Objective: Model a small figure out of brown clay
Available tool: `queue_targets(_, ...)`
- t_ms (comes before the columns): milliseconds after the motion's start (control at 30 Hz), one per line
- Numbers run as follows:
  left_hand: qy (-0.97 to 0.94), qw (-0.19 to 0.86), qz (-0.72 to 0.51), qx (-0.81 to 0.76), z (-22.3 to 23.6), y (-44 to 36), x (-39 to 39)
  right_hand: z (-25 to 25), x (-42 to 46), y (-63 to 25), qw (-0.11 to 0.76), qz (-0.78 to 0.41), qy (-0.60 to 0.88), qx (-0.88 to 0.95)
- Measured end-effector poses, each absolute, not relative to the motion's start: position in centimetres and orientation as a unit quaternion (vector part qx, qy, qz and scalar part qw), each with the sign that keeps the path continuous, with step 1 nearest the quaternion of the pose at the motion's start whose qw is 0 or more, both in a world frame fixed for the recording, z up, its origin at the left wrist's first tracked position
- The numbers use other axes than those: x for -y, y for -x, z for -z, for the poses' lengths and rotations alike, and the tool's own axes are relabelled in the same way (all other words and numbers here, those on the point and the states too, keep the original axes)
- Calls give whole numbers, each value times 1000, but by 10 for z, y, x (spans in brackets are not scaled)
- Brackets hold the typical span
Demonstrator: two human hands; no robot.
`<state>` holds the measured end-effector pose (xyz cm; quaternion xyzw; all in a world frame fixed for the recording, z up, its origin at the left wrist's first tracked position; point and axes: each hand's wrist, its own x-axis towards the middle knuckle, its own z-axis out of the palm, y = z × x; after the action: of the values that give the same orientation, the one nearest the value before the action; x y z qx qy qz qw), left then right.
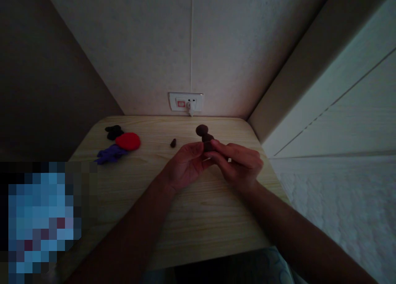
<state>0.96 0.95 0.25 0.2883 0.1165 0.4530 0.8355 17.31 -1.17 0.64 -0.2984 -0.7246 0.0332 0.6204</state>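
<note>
Just above the table, my left hand point(187, 164) and my right hand point(239, 164) meet, pinching a small dark brown piece of modelling clay point(207, 146) between thumbs and fingertips. Right behind it show a rounded brown clay lump point(202, 130) and a second brown lump point(208, 138). Whether these touch the pinched piece or lie on the table, I cannot tell. A smaller brown clay bit point(173, 143) lies on the table to the left of my hands. Fingers hide part of the pinched piece.
On the left of the wooden table point(185, 218) lie a flat red clay disc point(128, 141), purple clay point(111, 153) and black clay lumps point(114, 132). A wall socket point(185, 102) with a plug sits behind. A pixelated blue patch point(40, 218) covers the lower left.
</note>
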Motion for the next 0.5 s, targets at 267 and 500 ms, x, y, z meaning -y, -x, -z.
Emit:
queue_targets(267, -291, 833, -459, -102, 0, -14, -8, -11, 15, -169, 628, -9, 308, 714)
queue_targets(500, -317, 827, -450, -116, 2, -9, -11, -17, 13, -174, 588, -41, 279, 758)
